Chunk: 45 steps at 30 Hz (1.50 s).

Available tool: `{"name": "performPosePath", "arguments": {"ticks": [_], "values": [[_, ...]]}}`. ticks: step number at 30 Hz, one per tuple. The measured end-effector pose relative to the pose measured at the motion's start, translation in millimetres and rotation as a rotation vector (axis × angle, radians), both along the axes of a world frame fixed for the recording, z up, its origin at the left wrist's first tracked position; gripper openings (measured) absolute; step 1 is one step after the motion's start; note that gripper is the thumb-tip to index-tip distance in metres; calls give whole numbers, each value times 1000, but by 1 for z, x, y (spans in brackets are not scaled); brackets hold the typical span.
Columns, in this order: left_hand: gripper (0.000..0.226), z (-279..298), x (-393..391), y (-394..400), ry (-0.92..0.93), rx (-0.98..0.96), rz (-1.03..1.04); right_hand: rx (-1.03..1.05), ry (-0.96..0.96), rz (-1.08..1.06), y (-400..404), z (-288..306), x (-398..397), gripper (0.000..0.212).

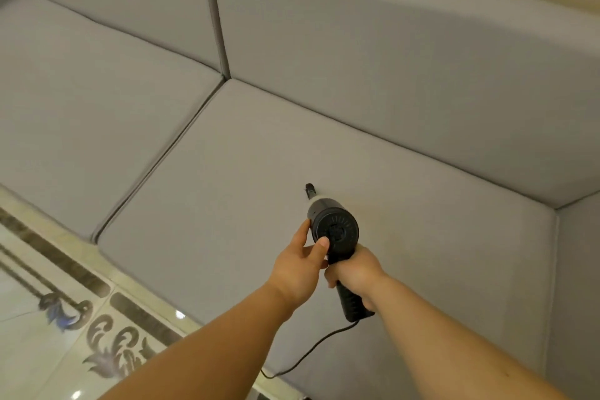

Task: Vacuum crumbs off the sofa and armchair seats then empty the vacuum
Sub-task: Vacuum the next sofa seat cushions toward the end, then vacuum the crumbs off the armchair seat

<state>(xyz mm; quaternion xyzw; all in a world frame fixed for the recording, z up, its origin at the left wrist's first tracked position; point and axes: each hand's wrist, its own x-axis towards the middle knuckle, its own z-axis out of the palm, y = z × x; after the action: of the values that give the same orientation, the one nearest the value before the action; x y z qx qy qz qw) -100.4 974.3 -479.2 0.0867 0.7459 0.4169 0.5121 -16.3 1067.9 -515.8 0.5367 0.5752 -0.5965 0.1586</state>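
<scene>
The right hand [355,273] wraps its grip around the handle of the small black handheld vacuum [334,227], fingers curled tight so the tool can be steered with one arm. The vacuum hangs over the sofa's right seat cushion [406,204], its narrow nozzle [310,189] pointing away from the person and down toward the fabric; whether the tip actually touches the cushion cannot be told. The left hand [300,261] comes in from the left of the vacuum, its grip pinching the round rear housing, thumb laid on the vented back face and fingers reaching round the barrel's far side. That hold looks meant to steady the body or work a control there, though no switch is plainly seen. A black cord [311,352] trails from the base of the handle back across the cushion's front edge, loose enough not to drag on the nozzle. No crumbs are visible on the grey fabric from here. The left seat cushion [97,107] lies beyond the seam to the vacuum's left, and patterned floor tiles [65,334] run below the sofa's front. Judging from this, the sofa pass is under way; the armchair and the emptying remain.
</scene>
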Motion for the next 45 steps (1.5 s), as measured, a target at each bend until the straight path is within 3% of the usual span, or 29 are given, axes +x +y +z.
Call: {"name": "performPosePath", "arguments": {"ticks": [12,20,30,37,45], "values": [[63,19,16,-127,-13,18,33,8,13,43,-123,27,17,33],[63,93,-18,-288,114,179,138,122,138,141,-269,103,-27,35],[63,234,-116,-565,424,256,495,158,461,472,-532,244,-174,34],[60,265,-188,-669,493,329,728,186,572,682,-633,287,-272,31],[55,274,-324,-747,541,303,900,138,675,831,-713,289,-432,33]]}}
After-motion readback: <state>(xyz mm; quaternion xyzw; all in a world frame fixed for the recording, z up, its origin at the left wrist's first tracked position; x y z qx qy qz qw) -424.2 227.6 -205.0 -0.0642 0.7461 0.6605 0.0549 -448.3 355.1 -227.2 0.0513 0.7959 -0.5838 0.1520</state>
